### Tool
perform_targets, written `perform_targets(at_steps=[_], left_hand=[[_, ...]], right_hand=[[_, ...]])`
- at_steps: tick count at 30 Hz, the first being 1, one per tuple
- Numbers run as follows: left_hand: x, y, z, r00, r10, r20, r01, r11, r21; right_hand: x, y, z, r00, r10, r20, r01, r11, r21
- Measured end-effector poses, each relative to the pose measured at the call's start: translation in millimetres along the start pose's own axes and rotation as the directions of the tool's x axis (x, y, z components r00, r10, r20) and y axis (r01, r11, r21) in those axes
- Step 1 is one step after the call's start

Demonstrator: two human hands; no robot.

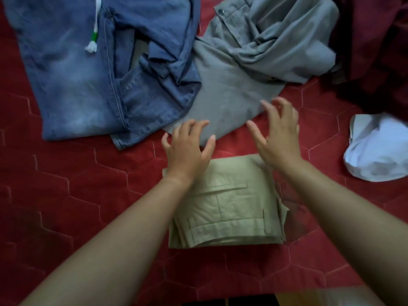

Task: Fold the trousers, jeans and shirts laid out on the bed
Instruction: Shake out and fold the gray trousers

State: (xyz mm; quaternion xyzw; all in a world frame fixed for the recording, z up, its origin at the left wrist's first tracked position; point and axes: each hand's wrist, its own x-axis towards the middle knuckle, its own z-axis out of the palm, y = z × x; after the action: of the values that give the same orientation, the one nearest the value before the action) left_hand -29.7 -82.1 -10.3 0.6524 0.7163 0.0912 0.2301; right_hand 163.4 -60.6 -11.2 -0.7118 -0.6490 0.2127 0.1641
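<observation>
With khakis (225,208) folded at lower center, my left hand (187,149) and right hand (278,138) hover open, empty, over the grey trousers (227,93): soft, limp, best pinched at the hem.

Two bare forearms came in from the bottom edge of the view; no sleeve showed on either as far as the frame reached; no watch, band or bracelet sat at the wrists; the left hand (187,149) wore no ring or glove; the right hand (279,131) was likewise ungloved and ringless; the fingernails were short and unpainted.
</observation>
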Motion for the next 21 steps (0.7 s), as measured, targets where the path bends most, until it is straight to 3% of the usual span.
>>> perform_targets(at_steps=[6, 9, 12, 15, 18, 21], left_hand=[[99.6, 38.9, -22.8, 0.985, 0.135, -0.112, -0.158, 0.957, -0.242], [151.6, 58.3, -25.0, 0.973, 0.163, -0.162, -0.200, 0.946, -0.254], [189.2, 63.1, -12.3, 0.987, 0.119, -0.109, -0.136, 0.977, -0.163], [192.3, 55.4, 6.1, 0.995, 0.086, 0.040, -0.085, 0.996, -0.038], [166.9, 43.9, 10.9, 0.993, 0.115, 0.008, -0.115, 0.993, 0.025], [142.0, 31.8, 7.3, 0.992, 0.128, -0.015, -0.128, 0.992, -0.015]], right_hand=[[131.6, -3.2, -23.5, 0.969, -0.236, -0.068, 0.221, 0.959, -0.175], [174.4, 2.3, -18.5, 0.967, -0.253, 0.003, 0.242, 0.922, -0.303], [171.0, 19.6, -6.0, 0.975, -0.216, 0.053, 0.217, 0.874, -0.435], [146.0, 31.3, -3.3, 0.981, -0.167, 0.094, 0.191, 0.903, -0.386], [125.2, 31.7, -17.6, 0.968, -0.152, 0.198, 0.214, 0.914, -0.345], [112.3, 19.8, -35.4, 0.951, -0.163, 0.263, 0.239, 0.927, -0.290]])
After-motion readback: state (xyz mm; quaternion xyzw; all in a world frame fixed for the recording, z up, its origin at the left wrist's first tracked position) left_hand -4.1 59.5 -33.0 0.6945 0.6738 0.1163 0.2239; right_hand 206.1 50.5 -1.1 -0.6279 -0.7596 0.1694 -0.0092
